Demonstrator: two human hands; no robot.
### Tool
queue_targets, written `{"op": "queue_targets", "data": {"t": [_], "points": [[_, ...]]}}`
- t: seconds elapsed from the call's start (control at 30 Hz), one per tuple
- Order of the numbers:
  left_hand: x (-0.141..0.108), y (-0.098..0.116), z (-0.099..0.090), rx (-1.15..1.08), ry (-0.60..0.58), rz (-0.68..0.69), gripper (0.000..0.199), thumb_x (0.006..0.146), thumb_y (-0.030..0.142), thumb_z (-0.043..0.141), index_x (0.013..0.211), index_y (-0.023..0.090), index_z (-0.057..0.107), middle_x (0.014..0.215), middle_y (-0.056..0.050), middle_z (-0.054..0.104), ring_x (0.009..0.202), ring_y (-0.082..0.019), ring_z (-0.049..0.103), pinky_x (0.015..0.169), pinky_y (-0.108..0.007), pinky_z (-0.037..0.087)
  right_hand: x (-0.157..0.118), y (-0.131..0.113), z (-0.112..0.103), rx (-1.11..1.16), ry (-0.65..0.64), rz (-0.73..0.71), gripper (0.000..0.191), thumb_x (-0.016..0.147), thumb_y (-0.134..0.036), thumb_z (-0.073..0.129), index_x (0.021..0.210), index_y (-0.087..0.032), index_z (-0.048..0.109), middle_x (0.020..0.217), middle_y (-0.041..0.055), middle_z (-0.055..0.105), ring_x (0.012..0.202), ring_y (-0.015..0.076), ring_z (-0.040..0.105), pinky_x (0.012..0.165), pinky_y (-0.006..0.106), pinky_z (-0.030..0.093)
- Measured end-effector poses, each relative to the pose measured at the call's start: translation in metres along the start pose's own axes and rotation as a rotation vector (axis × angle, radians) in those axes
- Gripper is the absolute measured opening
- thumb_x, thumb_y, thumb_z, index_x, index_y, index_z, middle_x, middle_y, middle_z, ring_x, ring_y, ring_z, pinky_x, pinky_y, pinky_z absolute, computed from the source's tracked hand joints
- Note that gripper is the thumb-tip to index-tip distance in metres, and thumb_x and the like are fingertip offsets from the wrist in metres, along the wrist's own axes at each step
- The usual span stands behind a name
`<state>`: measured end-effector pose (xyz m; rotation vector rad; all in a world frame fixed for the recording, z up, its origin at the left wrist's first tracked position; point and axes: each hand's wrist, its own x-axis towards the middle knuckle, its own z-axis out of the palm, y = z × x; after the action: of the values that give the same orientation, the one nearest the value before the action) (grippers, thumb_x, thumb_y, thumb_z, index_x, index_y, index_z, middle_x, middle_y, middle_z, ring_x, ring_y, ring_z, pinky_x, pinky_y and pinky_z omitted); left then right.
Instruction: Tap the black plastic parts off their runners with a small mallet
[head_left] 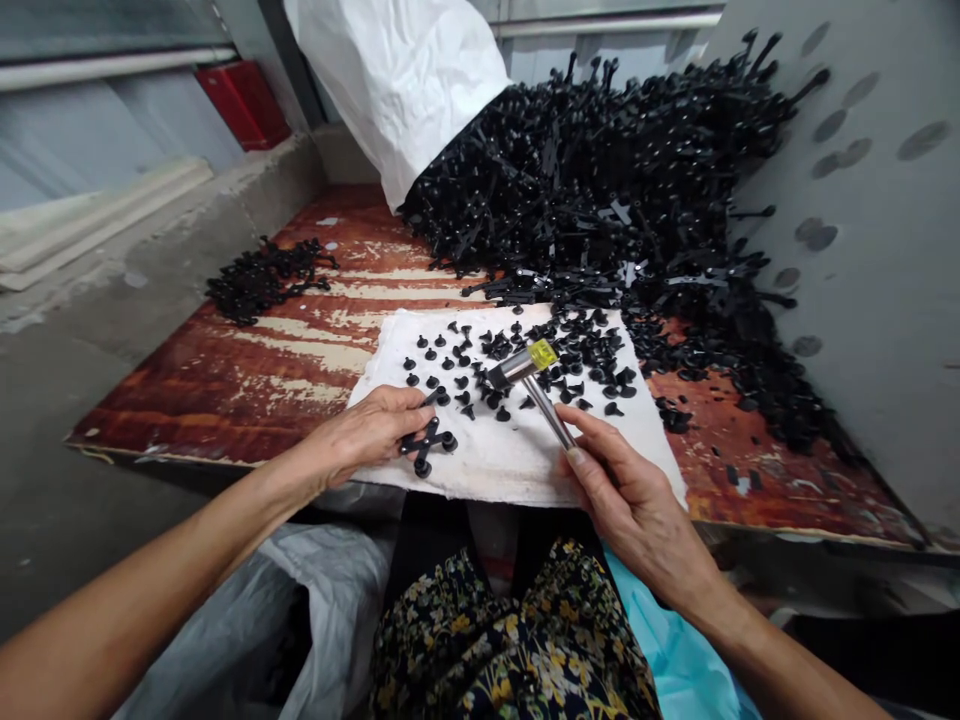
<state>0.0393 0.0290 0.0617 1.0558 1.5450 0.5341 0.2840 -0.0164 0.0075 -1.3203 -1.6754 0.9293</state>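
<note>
My right hand (626, 490) grips the metal handle of a small mallet (551, 410), its head capped yellow at one end and black at the other. The mallet head hangs above the white cloth (517, 475). At the cloth's left front, my left hand (386, 425) pinches a black jointed part (429, 440) with several arms that end in round discs. Small black stemmed caps (502, 412) are scattered over the cloth, mostly loose, some standing on their discs. Several of them lie just past my left fingers.
A big heap of black jointed parts (600, 180) spills from a white sack (412, 80) at the back right. A smaller black pile (262, 280) sits on the worn red board (187, 390) at left. A grey panel (885, 250) borders the right side.
</note>
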Motion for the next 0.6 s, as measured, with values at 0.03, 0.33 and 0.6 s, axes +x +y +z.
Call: {"op": "queue_targets", "data": {"t": [0.03,0.33,0.6], "points": [[0.0008,-0.0004,-0.0005,0.015,0.000,0.000,0.021,0.071,0.029,0.063,0.059,0.016,0.052,0.052,0.002,0.050,0.045,-0.008,0.041,0.044,-0.018,0.026,0.0000,0.0003,0.0001,0.001,0.004,-0.005,0.040,0.094,-0.028,0.046,0.130,-0.017,0.057,0.095,0.0068,0.068,0.074,0.0138,0.062,0.079,0.030,0.054],[0.0070,-0.0058,-0.0034,0.087,-0.020,0.010,0.028,0.066,0.042,0.062,0.066,0.017,0.051,0.060,0.003,0.051,0.050,-0.008,0.043,0.048,-0.019,0.027,0.0003,0.0014,0.0004,0.034,-0.005,-0.014,0.039,0.094,-0.025,0.046,0.131,-0.019,0.056,0.096,0.0063,0.067,0.076,0.0146,0.063,0.077,0.030,0.054],[0.0057,-0.0019,0.0006,0.092,0.024,-0.033,0.022,0.070,0.036,0.059,0.063,0.016,0.050,0.055,0.003,0.050,0.043,-0.006,0.037,0.041,-0.017,0.020,0.0002,0.0026,-0.0001,0.000,0.000,-0.034,0.038,0.094,-0.026,0.047,0.131,-0.019,0.057,0.092,0.0052,0.067,0.072,0.0135,0.063,0.074,0.028,0.055]]}}
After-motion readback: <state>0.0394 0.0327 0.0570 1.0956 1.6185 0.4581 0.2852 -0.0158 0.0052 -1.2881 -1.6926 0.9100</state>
